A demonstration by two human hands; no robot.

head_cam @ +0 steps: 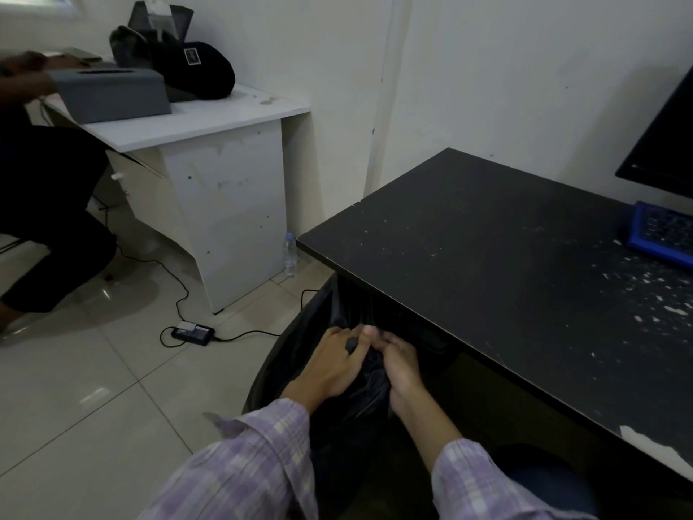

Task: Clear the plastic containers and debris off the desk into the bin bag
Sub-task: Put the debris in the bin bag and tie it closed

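Observation:
A black bin bag (pixel 296 354) hangs beside the left edge of the black desk (pixel 487 257), below the desktop. My left hand (pixel 333 362) and my right hand (pixel 397 365) are side by side, both gripping bunched black plastic at the bag's top. White crumbs and flecks of debris (pixel 660 294) lie scattered on the right part of the desk. No plastic containers show on the desk.
A blue keyboard (pixel 663 234) and a dark monitor (pixel 663 144) stand at the desk's right. A white desk (pixel 210 118) with a grey box and black bags is at the back left, with another person (pixel 45 204) seated there. A water bottle (pixel 290 253) and a power adapter (pixel 192 333) with cables are on the floor.

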